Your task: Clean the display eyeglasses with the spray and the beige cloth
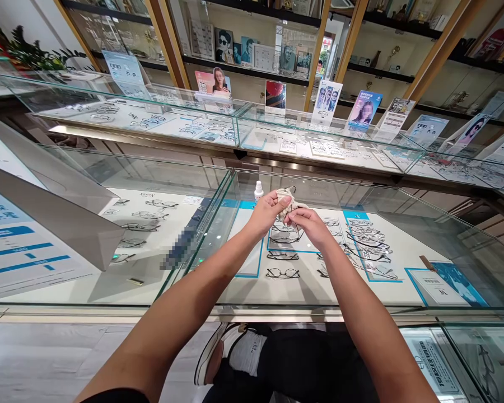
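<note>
Over the glass display case, my left hand [265,214] is closed on a crumpled beige cloth [284,208], thumb on top. My right hand [311,225] pinches the cloth's lower right side with its fingertips. A thin dark curve, apparently part of an eyeglass frame [293,189], sticks up behind the cloth; most of it is hidden by cloth and fingers. Just beyond my left hand stands a small white bottle [258,191] with a white cap. Below my hands, pairs of glasses [283,273] lie in rows inside the case.
A large folded white and blue card [29,240] stands at the left. More frames [372,240] lie to the right, near a blue and white leaflet [445,284]. Across the back runs another glass counter [235,126] with upright cards. My legs and shoe [212,352] show below the counter edge.
</note>
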{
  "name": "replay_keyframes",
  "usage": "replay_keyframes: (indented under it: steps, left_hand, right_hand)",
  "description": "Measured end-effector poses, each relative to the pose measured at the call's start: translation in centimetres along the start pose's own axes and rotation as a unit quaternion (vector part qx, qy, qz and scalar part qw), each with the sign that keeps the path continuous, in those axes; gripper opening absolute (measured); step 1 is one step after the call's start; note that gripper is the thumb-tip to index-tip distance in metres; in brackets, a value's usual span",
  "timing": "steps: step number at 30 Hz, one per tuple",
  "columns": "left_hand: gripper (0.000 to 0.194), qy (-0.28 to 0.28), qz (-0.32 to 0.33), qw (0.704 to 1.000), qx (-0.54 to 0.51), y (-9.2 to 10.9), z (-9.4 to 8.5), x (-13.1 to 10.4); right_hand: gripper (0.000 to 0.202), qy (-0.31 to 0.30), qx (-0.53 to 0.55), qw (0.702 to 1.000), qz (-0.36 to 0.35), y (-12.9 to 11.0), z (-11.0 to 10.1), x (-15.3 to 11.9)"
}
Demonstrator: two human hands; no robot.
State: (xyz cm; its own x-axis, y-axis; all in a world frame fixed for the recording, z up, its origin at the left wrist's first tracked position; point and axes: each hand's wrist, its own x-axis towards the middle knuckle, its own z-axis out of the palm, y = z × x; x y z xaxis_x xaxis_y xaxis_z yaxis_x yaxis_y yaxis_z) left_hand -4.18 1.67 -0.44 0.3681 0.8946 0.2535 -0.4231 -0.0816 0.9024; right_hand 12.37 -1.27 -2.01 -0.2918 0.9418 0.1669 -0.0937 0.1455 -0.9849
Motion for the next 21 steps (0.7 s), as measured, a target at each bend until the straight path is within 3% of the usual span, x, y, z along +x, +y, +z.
replay_keyframes:
  steps: [5, 12, 21]
  left_hand:
    - [0.048, 0.016, -0.006, 1.000, -0.019, 0.3, -0.7, 0.4]
    - [0.059, -0.047, -0.042, 0.995, -0.074, 0.6, -0.6, 0.2]
    - [0.050, 0.029, -0.014, 0.999, -0.027, -0.3, 0.4, 0.1]
  right_hand:
    - [0.031, 0.021, 0.012, 1.000, 0.007, -0.3, -0.2, 0.0]
    - [0.028, 0.037, 0.070, 0.997, 0.018, -0.1, -0.4, 0.2]
    - [0.032, 0.035, 0.031, 0.999, 0.021, 0.3, 0.2, 0.2]
